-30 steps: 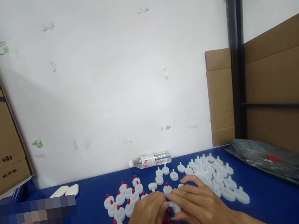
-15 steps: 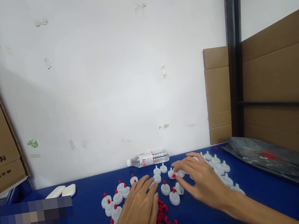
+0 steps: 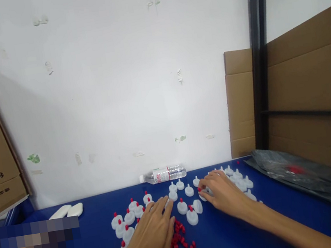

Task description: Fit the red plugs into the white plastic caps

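Note:
My right hand [image 3: 224, 192] pinches a small red tip cap [image 3: 199, 189] between thumb and forefinger. The red cap is at the top of a white spout cap [image 3: 203, 196], partly hidden by the fingers; whether it is seated on the spout I cannot tell. My left hand [image 3: 153, 233] lies palm down, fingers stretched out, with nothing visible in it. Its fingertips reach close to a bare white spout cap [image 3: 173, 196]. A pile of loose red tip caps [image 3: 178, 234] lies right of its thumb. Between the hands stand red-tipped white spout caps [image 3: 192, 217], one tipped over [image 3: 197, 206].
Several red-tipped spout caps [image 3: 129, 217] stand left of my left hand, and bare ones [image 3: 239, 183] cluster beyond my right. A plastic bottle [image 3: 162, 175] lies along the wall. Grey plastic bags [image 3: 304, 178] cover the table's right side; two white oval objects [image 3: 74, 210] lie left.
My right hand has shifted slightly right with the red tip cap, from one bare white spout cap to another. My left hand has barely moved. The view has tilted a little.

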Demonstrator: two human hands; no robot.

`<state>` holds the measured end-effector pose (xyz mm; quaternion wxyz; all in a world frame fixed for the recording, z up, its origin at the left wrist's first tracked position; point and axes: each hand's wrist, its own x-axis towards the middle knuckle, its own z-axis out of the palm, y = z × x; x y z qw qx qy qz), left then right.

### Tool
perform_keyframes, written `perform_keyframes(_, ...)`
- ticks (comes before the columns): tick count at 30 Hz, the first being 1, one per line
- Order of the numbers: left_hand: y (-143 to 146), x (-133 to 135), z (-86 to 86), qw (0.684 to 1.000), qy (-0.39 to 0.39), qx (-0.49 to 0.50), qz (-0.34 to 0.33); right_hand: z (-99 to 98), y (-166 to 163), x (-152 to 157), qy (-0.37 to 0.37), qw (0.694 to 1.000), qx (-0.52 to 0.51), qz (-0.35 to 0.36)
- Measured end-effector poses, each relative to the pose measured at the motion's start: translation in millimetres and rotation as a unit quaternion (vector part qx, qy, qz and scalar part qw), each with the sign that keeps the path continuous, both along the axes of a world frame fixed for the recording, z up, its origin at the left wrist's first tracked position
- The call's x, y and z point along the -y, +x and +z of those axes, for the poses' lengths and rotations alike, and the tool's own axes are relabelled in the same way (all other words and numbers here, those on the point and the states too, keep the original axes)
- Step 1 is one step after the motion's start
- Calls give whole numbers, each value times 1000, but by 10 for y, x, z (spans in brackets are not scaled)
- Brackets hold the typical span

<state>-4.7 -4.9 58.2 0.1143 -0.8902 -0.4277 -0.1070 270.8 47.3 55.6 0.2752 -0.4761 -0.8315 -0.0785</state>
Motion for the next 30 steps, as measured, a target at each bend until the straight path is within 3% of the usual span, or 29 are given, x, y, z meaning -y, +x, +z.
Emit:
perform_keyframes(9, -43, -77, 15, 996, -67, 23, 44, 37, -25, 57, -56, 997, -6, 43)
perform_keyframes(17, -124, -138, 59, 996, -58, 47, 40, -57, -33, 106, -120, 989, 18, 89)
perform_keyframes(27, -87, -97, 225, 996, 18, 81, -26, -127, -31, 45, -120, 986, 51, 103)
perform_keyframes(30, -74, -116, 190, 997, 18, 60, -52, -75, -42, 70, -133, 984, 48, 108)
